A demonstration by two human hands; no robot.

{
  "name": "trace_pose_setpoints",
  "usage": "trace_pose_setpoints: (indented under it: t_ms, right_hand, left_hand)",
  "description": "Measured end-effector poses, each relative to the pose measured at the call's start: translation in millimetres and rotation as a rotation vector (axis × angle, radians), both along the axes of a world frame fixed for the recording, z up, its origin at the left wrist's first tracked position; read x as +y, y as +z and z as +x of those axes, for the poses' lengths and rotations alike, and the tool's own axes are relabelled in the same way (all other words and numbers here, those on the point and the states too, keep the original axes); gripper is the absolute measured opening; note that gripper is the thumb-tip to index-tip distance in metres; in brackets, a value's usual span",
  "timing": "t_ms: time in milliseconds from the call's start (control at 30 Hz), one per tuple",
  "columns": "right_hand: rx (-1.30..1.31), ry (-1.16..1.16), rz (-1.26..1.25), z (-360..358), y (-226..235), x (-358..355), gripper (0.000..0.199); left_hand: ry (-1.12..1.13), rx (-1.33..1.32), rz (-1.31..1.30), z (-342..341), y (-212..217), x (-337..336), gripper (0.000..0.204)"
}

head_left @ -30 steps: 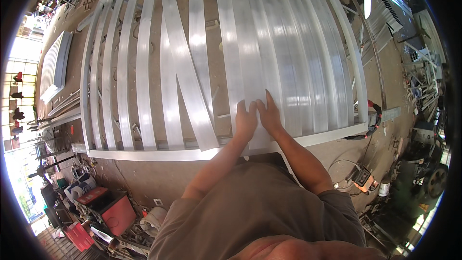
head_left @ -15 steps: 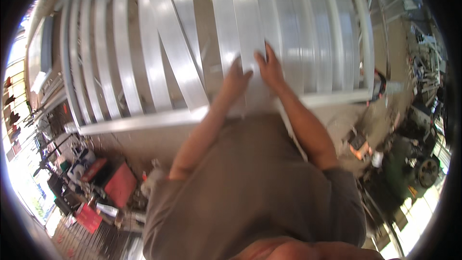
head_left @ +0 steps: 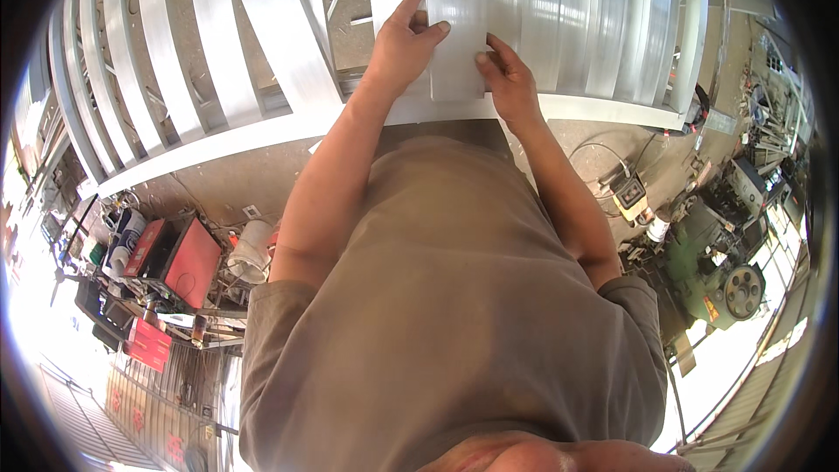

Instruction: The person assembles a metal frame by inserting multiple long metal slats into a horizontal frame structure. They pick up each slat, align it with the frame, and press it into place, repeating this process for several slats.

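Note:
A flat, silvery metal slat [head_left: 458, 45] lies lengthwise in front of me, its near end resting over the rail of a pale metal frame. My left hand [head_left: 404, 51] grips its left edge, thumb on the top face and index finger stretched forward along the side. On the right edge, my right hand [head_left: 514, 86] closes with the thumb near the face and the fingers bent at the side. Other slats [head_left: 559, 26] sit side by side to the right. Left of my hands, slats [head_left: 223, 44] stand apart, and one [head_left: 284, 26] lies slanted.
The frame's near rail [head_left: 210, 147] crosses before my body. A red box-shaped machine [head_left: 194, 260] and a white bucket [head_left: 252, 252] stand at lower left. To the right are a green machine with a wheel [head_left: 743, 291], cables and a small box [head_left: 629, 195] on the floor.
The whole view has shifted, so the frame and slats appear higher and the picture is sharper. Both hands stay at the slat; my left index finger now stretches forward.

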State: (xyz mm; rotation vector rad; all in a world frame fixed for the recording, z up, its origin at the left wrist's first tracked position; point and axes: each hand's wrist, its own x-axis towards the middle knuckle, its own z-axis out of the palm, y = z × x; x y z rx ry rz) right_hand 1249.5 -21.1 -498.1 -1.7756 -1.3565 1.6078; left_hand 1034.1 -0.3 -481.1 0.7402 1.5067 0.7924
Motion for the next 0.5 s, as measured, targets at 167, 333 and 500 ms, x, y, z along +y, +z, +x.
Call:
trace_pose_setpoints:
  t_ms: [167,333,500]
  right_hand:
    - [-0.107,-0.003,0.082,-2.1,-22.7,-7.1,0.050]
    - [-0.260,0.074,0.288,-5.0,-30.2,-7.0,0.047]
    - [-0.283,0.082,0.379,-9.9,-35.1,-1.2,0.043]
  left_hand:
    - [-0.116,0.242,0.096,3.2,-20.6,-0.6,0.081]
    - [-0.123,0.407,0.167,6.4,-29.9,-1.2,0.081]
    - [-0.122,0.459,0.157,7.6,-34.6,1.0,0.079]
